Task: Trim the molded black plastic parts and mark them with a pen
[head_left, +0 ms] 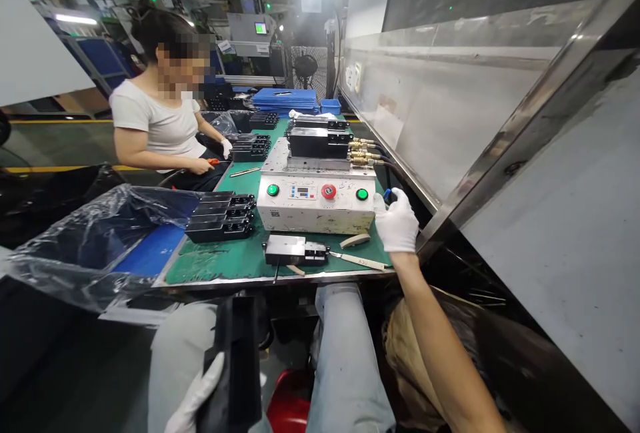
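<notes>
My left hand [197, 390], in a white glove, is wrapped round a long black plastic housing [235, 366] above my lap. My right hand [397, 223], also gloved, is at the right side of a white control box [315, 213]. Its fingers are curled at a small blue piece [387, 194] whose kind I cannot make out. The box carries green buttons, a red button and a small display. A black housing [320, 143] sits on top, beside brass fittings [363, 153] with hoses. At the table's front edge lies another black housing with a silvery top [285, 250].
On the green tabletop [200, 270] are a row of black housings [220, 216], a pale flat tool [357, 260] and a curved strip [355, 241]. A plastic-lined bin [135, 220] stands left. A co-worker [157, 113] sits there holding a red-handled tool. A metal frame [500, 100] bounds the right.
</notes>
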### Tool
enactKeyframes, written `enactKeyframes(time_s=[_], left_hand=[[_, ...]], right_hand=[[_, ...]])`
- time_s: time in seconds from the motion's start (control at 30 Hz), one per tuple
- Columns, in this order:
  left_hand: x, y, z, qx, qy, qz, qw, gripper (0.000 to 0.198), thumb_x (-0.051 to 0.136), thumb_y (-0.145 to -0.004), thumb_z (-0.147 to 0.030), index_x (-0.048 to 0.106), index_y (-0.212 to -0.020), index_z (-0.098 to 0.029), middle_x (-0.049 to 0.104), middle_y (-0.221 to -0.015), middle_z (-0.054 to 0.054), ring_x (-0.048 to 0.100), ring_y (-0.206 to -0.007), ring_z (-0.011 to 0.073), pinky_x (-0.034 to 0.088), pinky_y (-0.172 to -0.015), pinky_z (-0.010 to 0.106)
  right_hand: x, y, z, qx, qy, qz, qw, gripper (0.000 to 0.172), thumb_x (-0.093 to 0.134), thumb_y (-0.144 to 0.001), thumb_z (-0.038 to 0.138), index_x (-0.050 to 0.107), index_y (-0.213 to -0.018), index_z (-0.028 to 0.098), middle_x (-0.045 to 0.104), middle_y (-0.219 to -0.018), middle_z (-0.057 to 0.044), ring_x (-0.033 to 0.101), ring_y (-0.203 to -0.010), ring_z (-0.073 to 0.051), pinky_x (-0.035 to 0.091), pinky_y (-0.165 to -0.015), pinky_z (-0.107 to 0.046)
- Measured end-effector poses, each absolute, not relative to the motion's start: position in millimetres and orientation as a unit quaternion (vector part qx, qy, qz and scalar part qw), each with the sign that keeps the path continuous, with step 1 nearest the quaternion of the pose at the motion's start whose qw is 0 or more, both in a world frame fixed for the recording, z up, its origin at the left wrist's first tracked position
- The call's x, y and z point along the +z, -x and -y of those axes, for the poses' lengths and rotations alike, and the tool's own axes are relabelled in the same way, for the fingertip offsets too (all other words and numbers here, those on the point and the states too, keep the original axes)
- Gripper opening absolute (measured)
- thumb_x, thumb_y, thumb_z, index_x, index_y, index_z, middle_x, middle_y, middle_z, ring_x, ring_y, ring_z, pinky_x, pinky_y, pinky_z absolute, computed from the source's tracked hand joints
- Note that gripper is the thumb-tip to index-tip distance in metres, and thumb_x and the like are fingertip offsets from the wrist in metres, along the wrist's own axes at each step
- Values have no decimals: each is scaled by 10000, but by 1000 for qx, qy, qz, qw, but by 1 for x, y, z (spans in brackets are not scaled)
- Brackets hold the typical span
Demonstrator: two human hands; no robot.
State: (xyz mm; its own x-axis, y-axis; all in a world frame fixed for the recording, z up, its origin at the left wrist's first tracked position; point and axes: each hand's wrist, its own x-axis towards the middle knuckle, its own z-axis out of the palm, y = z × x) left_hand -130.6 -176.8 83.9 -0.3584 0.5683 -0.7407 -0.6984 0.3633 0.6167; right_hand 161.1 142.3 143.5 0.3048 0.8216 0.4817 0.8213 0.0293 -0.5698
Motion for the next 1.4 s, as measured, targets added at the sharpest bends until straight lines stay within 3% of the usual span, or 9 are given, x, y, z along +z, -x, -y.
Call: enactKeyframes(time_s=[0.07, 0.13, 0.27, 0.37, 0.5, 0.63, 0.9, 1.1, 1.4], left_hand=[[87, 126, 171, 544, -17, -634, 549, 856, 890, -620, -408, 578, -1373, -148, 826, -798, 85, 788, -793, 343, 657, -633, 382], [91, 123, 167, 514, -91, -664, 535, 917, 905, -585, -484, 574, -1379, -166, 839, -899, 96, 789, -868, 334, 653, -653, 347], [101, 121, 171, 450, -190, -734, 471, 929, 887, -583, -555, 595, -1375, -165, 813, -1148, 117, 744, -1101, 320, 640, -854, 318], [113, 117, 179, 422, -246, -728, 481, 894, 866, -615, -533, 600, -1382, -160, 760, -1292, 109, 685, -1232, 324, 574, -1043, 340], [129, 111, 186, 394, -285, -706, 514, 849, 799, -683, -498, 561, -1429, -173, 669, -1441, 96, 585, -1369, 342, 555, -1083, 374], [139, 108, 192, 395, -297, -695, 522, 824, 768, -708, -502, 552, -1435, -182, 617, -1502, 85, 527, -1428, 339, 537, -1113, 381], [136, 110, 196, 404, -294, -684, 532, 796, 766, -729, -465, 554, -1445, -188, 646, -1472, 70, 576, -1376, 315, 518, -1121, 353], [138, 102, 198, 401, -276, -691, 534, 709, 763, -744, -321, 584, -1425, -243, 791, -1198, 8, 714, -1077, 245, 580, -932, 274], [151, 97, 197, 401, -271, -677, 555, 574, 691, -741, -227, 642, -1312, -252, 801, -976, -19, 696, -869, 207, 557, -750, 255]], right_hand=[[168, -159, -156, 28, 722, 613, 319, 463, 521, -972, 509, 736, -1140, 135, 754, -937, -155, 699, -928, -284, 486, -815, -365], [183, -157, -156, 19, 740, 611, 281, 438, 485, -994, 457, 774, -938, 132, 762, -879, -177, 715, -910, -280, 483, -791, -342], [198, -144, -109, -51, 670, 613, 415, 507, 440, -1024, 479, 766, -839, 138, 766, -841, -163, 725, -849, -261, 510, -745, -325], [206, -119, -50, 129, 546, 658, 502, 517, 491, -1010, 559, 751, -804, 162, 754, -750, -100, 687, -626, -187, 532, -603, -284], [209, -81, 13, 404, 436, 683, 425, 508, 592, -961, 591, 734, -703, 178, 685, -564, -38, 614, -454, -137, 504, -456, -237], [200, -62, 30, 475, 411, 685, 367, 519, 597, -954, 603, 748, -701, 175, 654, -507, -23, 605, -430, -129, 492, -429, -217], [183, -60, 21, 433, 391, 728, 359, 457, 616, -960, 555, 753, -728, 186, 713, -602, -42, 652, -505, -147, 551, -520, -249], [193, -47, 31, 468, 383, 707, 366, 464, 611, -948, 582, 744, -735, 191, 746, -655, -58, 690, -543, -174, 575, -531, -269], [186, -35, 28, 464, 366, 719, 365, 423, 620, -947, 539, 748, -747, 189, 756, -682, -62, 698, -563, -171, 575, -544, -262]])
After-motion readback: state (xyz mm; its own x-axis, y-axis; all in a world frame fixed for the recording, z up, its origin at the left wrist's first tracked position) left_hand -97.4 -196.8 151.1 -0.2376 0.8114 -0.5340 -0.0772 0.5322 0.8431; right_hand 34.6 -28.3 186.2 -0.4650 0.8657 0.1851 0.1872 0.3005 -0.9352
